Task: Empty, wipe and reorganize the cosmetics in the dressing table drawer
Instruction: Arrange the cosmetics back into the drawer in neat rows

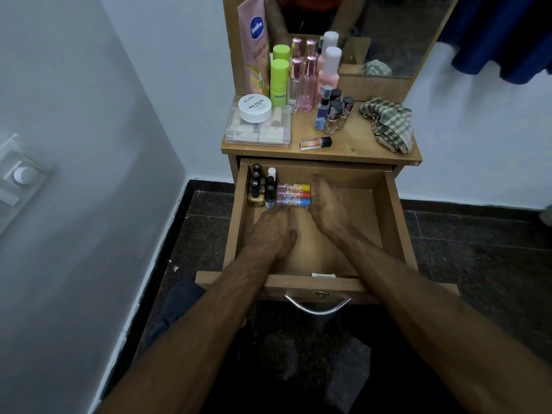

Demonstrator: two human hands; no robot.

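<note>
Three small cylindrical tubes with coloured caps and printed labels (293, 194) are being lined up side by side, lying flat in the back-left part of the open wooden drawer (391, 204). The tubes are judged light, rigid and smooth, prone to rolling, and best pinched across the middle of the barrel. The right hand (327, 201) is being held at their capped ends, fingers loosely extended, seemingly touching rather than gripping them; the left hand (270, 233) is resting just in front, fingers relaxed and holding nothing visible. Beside the tubes, against the drawer's left wall, small dark-capped nail polish bottles (259, 186) are standing upright; being glass, they are judged fragile. On the wooden dressing tabletop (352, 146) above, bottles, a clear plastic box (257, 131) and a crumpled checked cloth (388, 122) are waiting.
</note>
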